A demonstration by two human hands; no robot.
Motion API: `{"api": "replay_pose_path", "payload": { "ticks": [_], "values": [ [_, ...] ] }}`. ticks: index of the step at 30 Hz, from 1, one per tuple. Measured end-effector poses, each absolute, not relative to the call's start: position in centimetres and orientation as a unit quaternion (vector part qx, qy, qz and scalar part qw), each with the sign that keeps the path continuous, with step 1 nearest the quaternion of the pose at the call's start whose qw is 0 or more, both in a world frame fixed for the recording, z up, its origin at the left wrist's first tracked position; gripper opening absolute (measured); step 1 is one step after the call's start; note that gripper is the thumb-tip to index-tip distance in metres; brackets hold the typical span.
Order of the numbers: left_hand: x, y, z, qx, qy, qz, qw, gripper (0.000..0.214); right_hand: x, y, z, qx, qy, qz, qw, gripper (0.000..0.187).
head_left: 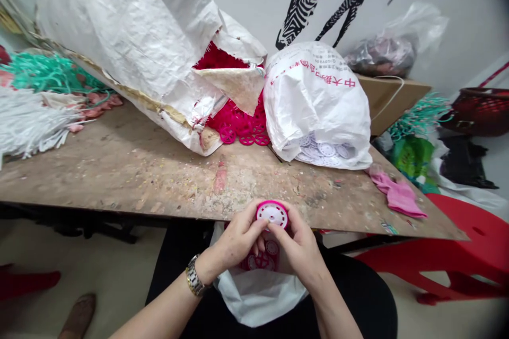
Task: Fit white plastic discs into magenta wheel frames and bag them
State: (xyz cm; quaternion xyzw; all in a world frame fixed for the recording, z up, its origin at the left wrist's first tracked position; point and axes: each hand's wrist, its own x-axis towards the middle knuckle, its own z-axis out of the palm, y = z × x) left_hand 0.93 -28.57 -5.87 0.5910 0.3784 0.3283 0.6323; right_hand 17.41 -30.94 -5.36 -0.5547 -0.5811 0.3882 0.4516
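Note:
Both hands sit at the front of the workbench, over my lap. My left hand (234,241) and my right hand (300,246) together grip a magenta plastic wheel (272,214) with a white disc (274,215) set in its rim. Below them, a white plastic bag (258,296) lies open in my lap and holds loose magenta wheels (262,260). A metal wristwatch (194,275) circles my left wrist.
The scarred wooden tabletop (119,175) carries a torn white woven sack (131,37) spilling magenta wheels (236,127), a white printed bag of white discs (318,106), a pink cloth (397,198), and green and white plastic strands (51,74). A red stool (457,243) stands to the right.

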Motion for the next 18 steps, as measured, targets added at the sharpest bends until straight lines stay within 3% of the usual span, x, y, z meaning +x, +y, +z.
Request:
{"api": "replay_pose_path", "payload": {
  "ticks": [9, 13, 18],
  "values": [
    [-0.4, -28.1, -3.9, 0.721, 0.366, 0.284, 0.516, 0.042, 17.9, -30.9, -6.0, -0.547, -0.566, 0.429, 0.443, 0.035],
    [-2.1, -24.7, -1.3, 0.836, 0.327, 0.207, 0.390, 0.043, 19.2, -31.3, -5.4, -0.523, -0.605, 0.471, 0.372, 0.033],
    [-3.5, -17.3, 0.2, 0.843, 0.458, 0.243, 0.140, 0.038, 19.8, -32.3, -7.0, -0.549, -0.653, 0.466, 0.236, 0.042]
  ]
}}
